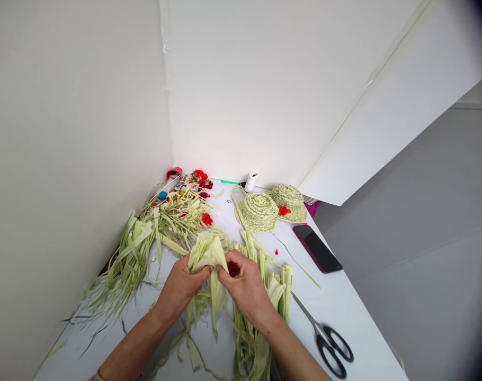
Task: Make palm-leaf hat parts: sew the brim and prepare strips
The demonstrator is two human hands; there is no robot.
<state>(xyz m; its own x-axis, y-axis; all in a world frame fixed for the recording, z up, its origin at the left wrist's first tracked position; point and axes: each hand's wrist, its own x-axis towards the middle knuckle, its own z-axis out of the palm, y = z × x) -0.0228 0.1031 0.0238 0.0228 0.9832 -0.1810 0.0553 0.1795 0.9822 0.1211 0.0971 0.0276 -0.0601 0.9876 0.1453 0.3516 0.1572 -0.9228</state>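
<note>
Both hands meet over the front middle of the table around pale green corn husks (209,251). My left hand (185,278) grips the husk from the left, thumb pressed on its lower edge. From the right, my right hand (243,280) pinches the same husk, its thumb close to the left one. One pointed husk end hangs down between the hands. Beneath my right forearm lies a bundle of husk strips (286,288). Scissors (322,333) with black handles rest to the right of it, their tips hidden by the bundle.
Loose husk strips (130,254) are heaped along the left side, with red flowers (200,175) behind. Two small woven hats (259,211) (287,198) sit at the back right near a white bottle (251,182). A phone (318,248) lies by the right edge. White walls enclose the back and left.
</note>
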